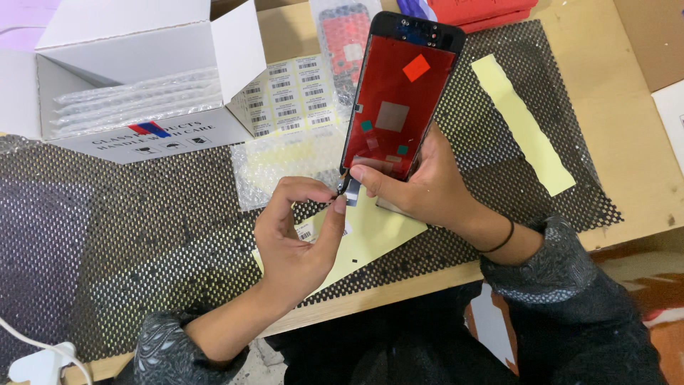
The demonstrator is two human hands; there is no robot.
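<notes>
The black-framed phone screen panel with red backing (396,100) stands tilted above the worktop (627,142), long axis away from the person. The right hand (420,185) clamps its lower end. The left hand (299,228) pinches the small flex tab (342,187) at the bottom-left corner. Yellow paper sheet (370,235) lies beneath; open mesh mat (107,235) is left.

On my bench: black perforated mat (142,235) over the wooden table (627,142). Open white cardboard box (135,78) at upper left, clear bubble-wrap sleeves (135,100) stacked inside. Sheet of barcode stickers (288,96) just beside it. Pale yellow paper strip (524,121) lies on the mat, right. White cable (32,342) at lower left.
</notes>
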